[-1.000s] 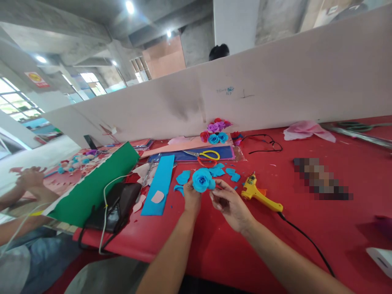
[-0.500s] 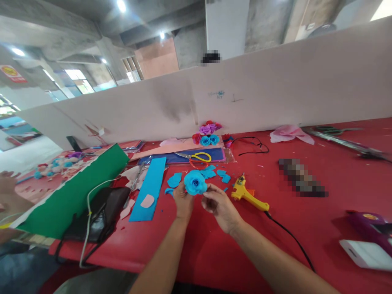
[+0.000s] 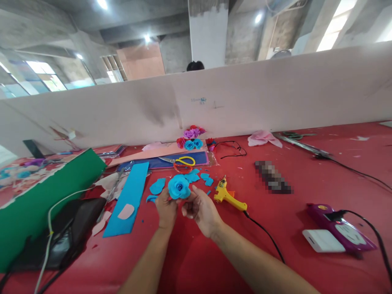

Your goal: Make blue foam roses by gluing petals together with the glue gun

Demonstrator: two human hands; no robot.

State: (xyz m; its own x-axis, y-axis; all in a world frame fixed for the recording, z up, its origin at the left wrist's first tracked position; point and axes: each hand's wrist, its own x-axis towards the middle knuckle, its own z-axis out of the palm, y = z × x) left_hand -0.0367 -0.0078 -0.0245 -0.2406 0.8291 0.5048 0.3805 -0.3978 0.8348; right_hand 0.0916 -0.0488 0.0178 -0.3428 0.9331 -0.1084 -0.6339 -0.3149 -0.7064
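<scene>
The underside of the blue flower [image 3: 179, 187] was hidden, and any stem beneath it could not be seen; a pixelated patch [image 3: 273, 178] masked one object on the right-hand part of the red surface [image 3: 269, 245]; the green board [image 3: 64, 179] was cut off by the left border of the view, and the dark bag [image 3: 65, 228] beside it was hard to make out in detail; of a person [image 3: 195, 66] beyond the white partition [image 3: 260, 98], only the top of the hair showed; the small writing [image 3: 199, 100] on that partition could not be read.

The blue flower was held up over the middle of the surface, open face outward; the left grip [image 3: 167, 209] was closed on it from below and to the left, its fingertips partly concealed; the right grip [image 3: 202, 211] stood narrow, fingers curled, at the flower's lower right rim; whether it pinched a petal could not be told.

Loose blue pieces [image 3: 157, 186] lay just beyond the flower, toward the far edge; a blue strip [image 3: 130, 198] lay to their left; yellow-handled scissors [image 3: 186, 160] and a bunch of flowers [image 3: 192, 136] lay nearer the far edge; a yellow glue gun [image 3: 229, 198] lay right of the grips, its cord passing behind the right forearm.
</scene>
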